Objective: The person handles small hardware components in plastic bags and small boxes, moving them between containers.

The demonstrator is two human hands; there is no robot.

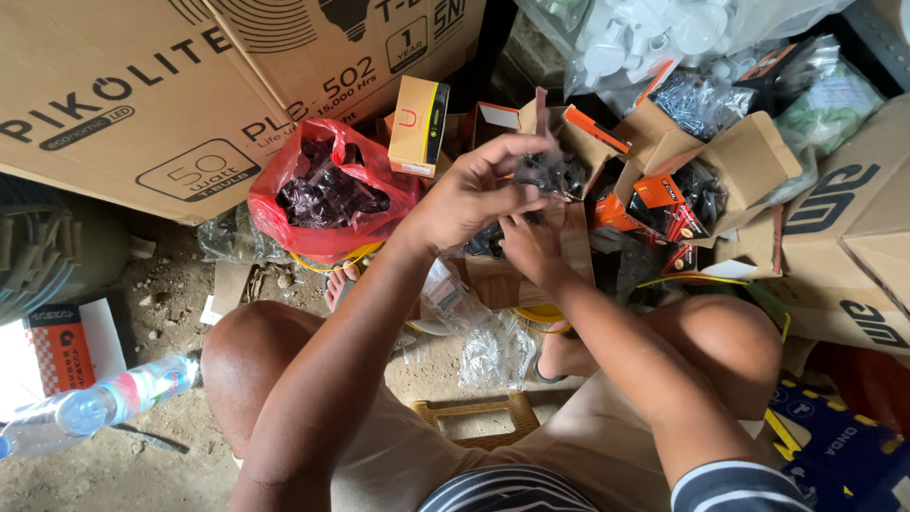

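Observation:
My left hand (471, 192) is raised in front of me, its fingers closed on a small clear plastic bag of dark clips (550, 173). My right hand (531, 248) sits just below it, fingers curled into an open cardboard box (578, 248) that holds more dark pieces. Both hands almost touch. A red plastic bag (327, 194) full of dark brown clips lies open to the left of my left hand.
Large brown cartons (142, 95) stand at the back left. A small orange box (418, 126), open boxes of black screws (701, 190) and bags of white fittings (654, 38) crowd the back right. A plastic bottle (104, 403) lies on the dirt floor.

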